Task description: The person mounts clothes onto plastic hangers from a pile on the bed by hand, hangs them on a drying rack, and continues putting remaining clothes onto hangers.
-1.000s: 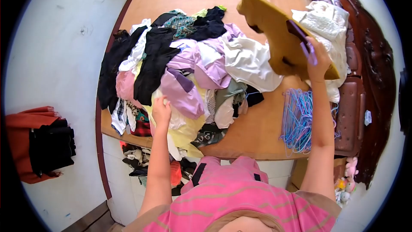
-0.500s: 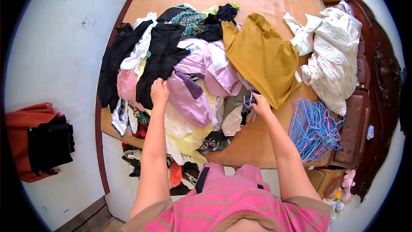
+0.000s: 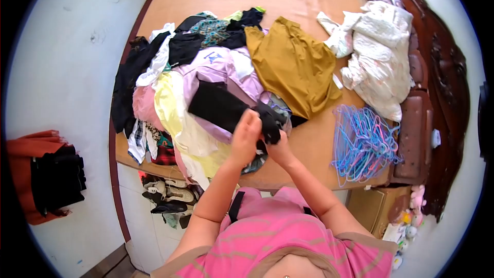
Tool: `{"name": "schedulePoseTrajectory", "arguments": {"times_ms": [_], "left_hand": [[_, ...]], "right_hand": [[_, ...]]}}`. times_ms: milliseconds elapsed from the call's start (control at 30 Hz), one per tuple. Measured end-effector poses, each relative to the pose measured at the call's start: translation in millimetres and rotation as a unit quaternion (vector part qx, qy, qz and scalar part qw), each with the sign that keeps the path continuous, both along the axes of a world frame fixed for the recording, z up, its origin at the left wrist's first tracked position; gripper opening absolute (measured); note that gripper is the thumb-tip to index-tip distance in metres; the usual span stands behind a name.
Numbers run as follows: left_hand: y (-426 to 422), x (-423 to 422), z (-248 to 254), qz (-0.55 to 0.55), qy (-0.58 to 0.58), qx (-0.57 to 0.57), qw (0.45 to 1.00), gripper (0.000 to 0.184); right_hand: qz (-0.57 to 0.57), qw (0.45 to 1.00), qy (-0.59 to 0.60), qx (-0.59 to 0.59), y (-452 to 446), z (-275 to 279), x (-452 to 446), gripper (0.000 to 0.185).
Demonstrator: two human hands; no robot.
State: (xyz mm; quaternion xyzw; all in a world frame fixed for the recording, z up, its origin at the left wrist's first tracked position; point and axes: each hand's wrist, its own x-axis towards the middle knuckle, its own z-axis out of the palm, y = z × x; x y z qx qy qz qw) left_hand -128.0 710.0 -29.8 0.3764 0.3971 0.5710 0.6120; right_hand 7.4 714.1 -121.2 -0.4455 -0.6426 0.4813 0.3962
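A black garment (image 3: 218, 107) stretches across the middle of the clothes pile, with one end bunched up near my hands. My left hand (image 3: 246, 136) is closed on its edge and slightly blurred. Close beside it, my right hand (image 3: 279, 149) is closed at the bunched end of the same cloth. Part of a purple-blue hanger (image 3: 280, 107) seems to show just above the right hand; whether the fingers still hold it is hidden. Under the black cloth lie a lilac garment (image 3: 193, 74) and a pale yellow one (image 3: 170, 105). A mustard garment (image 3: 296, 67) lies to the right.
A heap of blue and pink hangers (image 3: 365, 144) lies at the bed's (image 3: 303, 159) right side, below white bedding (image 3: 381, 56). The carved headboard (image 3: 447, 87) stands at the right. Shoes (image 3: 177, 191) are on the floor at left; folded cloths (image 3: 56, 177) hang against the wall.
The black garment has been pulled off the pile toward the right. My left hand has moved right with it, and my right hand has come inward; both hands are now close together.
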Motion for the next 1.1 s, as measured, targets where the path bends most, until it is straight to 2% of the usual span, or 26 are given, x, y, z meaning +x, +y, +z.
{"name": "schedulePoseTrajectory", "arguments": {"times_ms": [67, 100, 167, 200, 233, 333, 400, 467, 533, 567, 600, 633, 667, 733, 767, 833, 900, 933, 967, 1033, 1100], "left_hand": [[9, 12, 29, 0.045, -0.213, -0.048, 0.975, 0.018], [12, 9, 28, 0.042, -0.269, -0.046, 0.961, 0.021], [14, 8, 10, 0.021, -0.219, -0.009, 0.975, 0.023], [7, 16, 15, -0.015, -0.183, -0.026, 0.983, 0.025], [0, 27, 16, -0.028, -0.184, -0.025, 0.982, 0.025], [-22, 63, 4, -0.149, -0.044, -0.125, 0.980, 0.034], [-38, 81, -1, -0.182, 0.001, -0.108, 0.977, 0.036], [-49, 98, -3, -0.195, 0.029, -0.108, 0.974, 0.040], [-60, 118, 9, -0.160, 0.206, 0.032, 0.965, 0.050], [-67, 128, 16, -0.115, 0.274, 0.088, 0.951, 0.060], [-72, 139, 24, -0.067, 0.368, 0.184, 0.909, 0.057], [-76, 148, 29, -0.016, 0.452, 0.278, 0.847, 0.053], [-82, 157, 33, -0.023, 0.451, 0.282, 0.846, 0.053], [-93, 170, 37, -0.041, 0.519, 0.293, 0.802, 0.038], [-94, 176, 32, -0.049, 0.518, 0.298, 0.800, 0.038], [-91, 184, 20, -0.116, 0.455, 0.251, 0.846, 0.023], [-89, 188, 17, -0.205, 0.299, 0.099, 0.927, 0.012], [-88, 192, 15, -0.232, 0.177, 0.014, 0.957, 0.011], [-86, 193, 14, -0.252, 0.052, -0.075, 0.964, 0.010], [-84, 195, 17, -0.291, 0.026, -0.112, 0.950, 0.010], [-84, 200, 8, -0.256, -0.018, -0.130, 0.958, 0.010]], "right_hand": [[-0.023, 0.999, 0.036, -0.020, -13, 41, 17, 0.025], [-0.016, 0.995, 0.091, -0.044, -18, 59, 28, 0.019], [-0.073, 0.937, 0.268, -0.213, -33, 94, 43, 0.018], [-0.051, 0.939, 0.260, -0.220, -35, 94, 57, 0.030], [-0.079, 0.935, 0.254, -0.235, -43, 97, 68, 0.038], [-0.099, 0.926, 0.285, -0.227, -60, 96, 88, 0.047], [-0.126, 0.939, 0.238, -0.216, -72, 89, 102, 0.055], [-0.147, 0.927, 0.264, -0.222, -87, 95, 114, 0.058], [-0.165, 0.915, 0.291, -0.227, -98, 94, 130, 0.061], [-0.179, 0.892, 0.312, -0.274, -102, 82, 140, 0.061], [-0.192, 0.865, 0.334, -0.321, -107, 86, 145, 0.061], [-0.199, 0.863, 0.338, -0.318, -113, 92, 148, 0.061], [-0.185, 0.847, 0.397, -0.300, -119, 98, 150, 0.059], [-0.140, 0.815, 0.477, -0.298, -130, 107, 158, 0.054], [-0.146, 0.813, 0.482, -0.293, -134, 105, 161, 0.054], [-0.161, 0.833, 0.469, -0.246, -141, 96, 166, 0.051], [-0.174, 0.833, 0.469, -0.238, -144, 82, 177, 0.049], [-0.218, 0.844, 0.430, -0.234, -145, 77, 181, 0.048], [-0.260, 0.852, 0.390, -0.232, -147, 72, 185, 0.047], [-0.302, 0.851, 0.370, -0.220, -147, 82, 192, 0.045], [-0.265, 0.876, 0.335, -0.223, -147, 71, 202, 0.040]]}}
